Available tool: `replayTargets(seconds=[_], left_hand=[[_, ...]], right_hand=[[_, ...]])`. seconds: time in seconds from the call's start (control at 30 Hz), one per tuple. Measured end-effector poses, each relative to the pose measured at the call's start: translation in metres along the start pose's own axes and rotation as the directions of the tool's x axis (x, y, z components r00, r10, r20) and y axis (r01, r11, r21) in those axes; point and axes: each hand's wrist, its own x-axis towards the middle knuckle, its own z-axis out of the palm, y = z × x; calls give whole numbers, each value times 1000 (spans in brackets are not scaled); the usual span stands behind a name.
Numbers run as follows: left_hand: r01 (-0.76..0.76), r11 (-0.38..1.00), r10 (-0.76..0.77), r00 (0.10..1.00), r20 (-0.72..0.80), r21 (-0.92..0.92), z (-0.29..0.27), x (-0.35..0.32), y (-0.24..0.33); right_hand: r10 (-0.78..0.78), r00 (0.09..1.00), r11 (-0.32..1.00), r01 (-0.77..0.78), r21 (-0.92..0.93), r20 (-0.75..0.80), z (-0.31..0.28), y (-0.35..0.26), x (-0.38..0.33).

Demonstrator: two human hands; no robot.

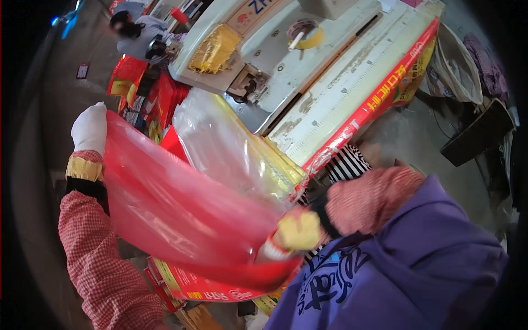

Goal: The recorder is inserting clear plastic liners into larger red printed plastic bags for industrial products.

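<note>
A large red plastic bag (181, 203) is stretched in a sagging sheet between my two hands. My left hand (89, 127), in a white glove with a yellow-taped cuff, is closed on its upper left edge. At the bag's lower right, close to my body, my right hand (270, 250) is closed on the other end; its glove is blurred and the fingers are partly hidden. Just beyond the bag, clear plastic bags (214, 137) with yellowish edges lie over the front of the sewing machine table (324, 104).
An industrial sewing machine (236, 60) with a yellow cloth (215, 48) and a tape roll (306, 34) stands ahead. Red printed sacks (217, 286) lie below. Another person (140, 36) is at the far left. A pale sack (454, 69) hangs at the right.
</note>
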Motion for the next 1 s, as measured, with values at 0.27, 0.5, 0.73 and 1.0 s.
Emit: replayTargets(seconds=[0.27, 0.5, 0.73, 1.0], left_hand=[[47, 997, -39, 990, 133, -60, -22, -16, 33], [33, 999, -25, 983, 182, -38, -19, -4, 65], [110, 975, -78, 982, 170, -193, -18, 12, 77], [68, 977, -28, 980, 197, -203, 81, 64, 52]], right_hand=[[639, 503, -746, 220, -628, -582, 49, 0, 133], [415, 181, -889, -126, -440, -891, 52, 32, 172], [307, 12, -951, 46, -306, -952, 10, 11, 135], [543, 66, -812, 295, -503, -837, 8, 45, 130]])
